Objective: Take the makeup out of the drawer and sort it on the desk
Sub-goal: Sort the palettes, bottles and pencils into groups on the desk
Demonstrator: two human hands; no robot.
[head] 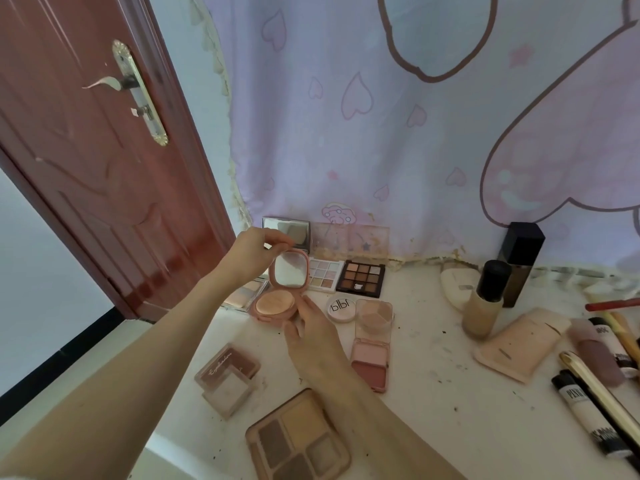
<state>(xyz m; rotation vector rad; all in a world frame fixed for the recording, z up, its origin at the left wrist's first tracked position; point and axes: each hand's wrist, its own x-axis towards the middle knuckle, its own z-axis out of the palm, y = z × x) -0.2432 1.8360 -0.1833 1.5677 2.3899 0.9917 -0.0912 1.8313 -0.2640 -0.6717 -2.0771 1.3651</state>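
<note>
A pink powder compact [277, 304] stands open on the white desk [433, 393], its mirrored lid upright. My left hand [254, 252] pinches the top edge of that lid. My right hand [308, 336] holds the compact's base at its right side. Around it lie two eyeshadow palettes [361, 278] by the wall, a round white pot [341, 307], an open blush compact [371, 351] and a large brown palette [298, 441] at the front.
A foundation bottle [485, 303] and a dark tall bottle [519, 266] stand at the right, with a pink flat case [519, 344] and several tubes and brushes [595, 393] at the far right. A red-brown door [86, 168] is on the left, a patterned curtain behind.
</note>
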